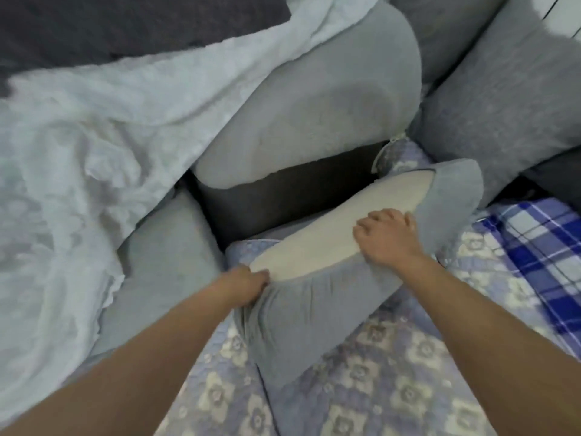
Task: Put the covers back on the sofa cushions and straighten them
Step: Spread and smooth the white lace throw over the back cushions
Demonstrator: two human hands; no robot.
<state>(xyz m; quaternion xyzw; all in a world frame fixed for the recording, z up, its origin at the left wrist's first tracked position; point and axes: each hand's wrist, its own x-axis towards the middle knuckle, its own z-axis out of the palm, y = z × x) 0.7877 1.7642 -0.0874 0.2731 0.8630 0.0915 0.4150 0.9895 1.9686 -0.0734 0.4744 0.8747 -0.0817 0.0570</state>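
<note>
A cushion [339, 237], its cream insert bare along the top, lies across a floral quilted seat cover [371, 382], half inside a grey cushion cover [314, 313]. The left hand [248, 283] grips the cover's open edge at the near-left corner, fingers curled into the cloth; the right hand [385, 236] pinches the same edge further along, knuckles bent over the insert. Close around it — a large grey cushion [314, 111] leaning behind, another grey cushion [163, 256] at the left (partly under a pale crumpled sheet [78, 146]), a textured grey pillow [509, 89] upper right, and a blue plaid cloth [534, 240] just beside.
</note>
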